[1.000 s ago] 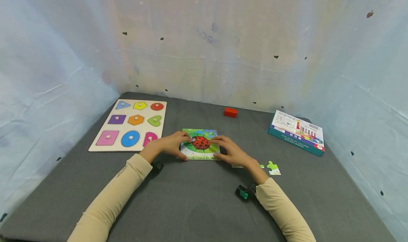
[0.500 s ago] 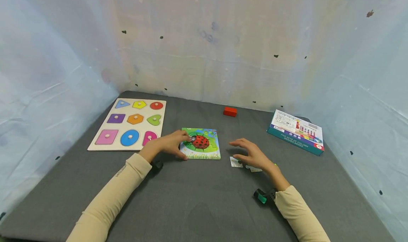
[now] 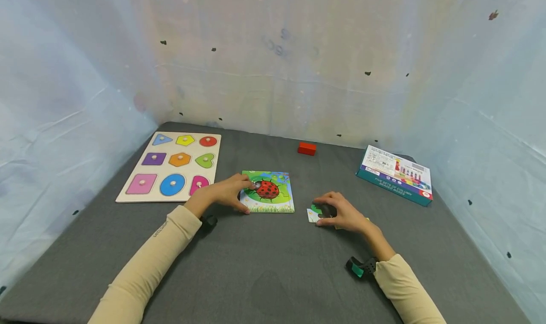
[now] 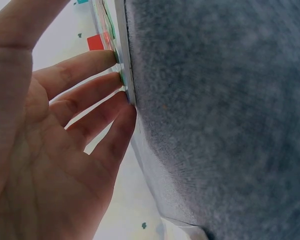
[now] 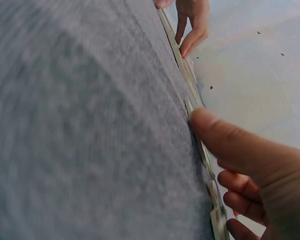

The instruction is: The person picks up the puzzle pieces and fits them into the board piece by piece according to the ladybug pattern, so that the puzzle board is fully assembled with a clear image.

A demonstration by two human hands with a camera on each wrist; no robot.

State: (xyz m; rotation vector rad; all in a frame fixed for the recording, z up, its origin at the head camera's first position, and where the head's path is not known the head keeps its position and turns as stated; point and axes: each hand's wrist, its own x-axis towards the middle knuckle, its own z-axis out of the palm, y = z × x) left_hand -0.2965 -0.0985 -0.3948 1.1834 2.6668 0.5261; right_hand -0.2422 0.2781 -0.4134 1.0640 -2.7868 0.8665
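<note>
A ladybug jigsaw puzzle [image 3: 273, 203] lies flat in the middle of the grey table. My left hand [image 3: 228, 191] rests at its left edge, thumb near the lower corner. In the left wrist view, the fairly straight fingers [image 4: 92, 90] touch the puzzle's side. Right of the puzzle, my right hand [image 3: 344, 215] holds a white and green puzzle piece [image 3: 313, 216] between thumb and fingers, low over the table. The right wrist view shows the thumb [image 5: 230, 140] against the piece's edge and the other fingers bent behind. More pieces are mostly hidden under that hand.
A wooden peg board [image 3: 147, 168] with several coloured shapes lies to the left. A red block [image 3: 307, 148] sits behind the puzzle. Toward the right back stands a teal and white box [image 3: 394, 177]. Plastic sheeting [image 3: 273, 68] hangs around the table's back and sides.
My right hand has left the puzzle's right edge, moved right, and closed about a loose piece. My left hand has stayed at the puzzle's left edge.
</note>
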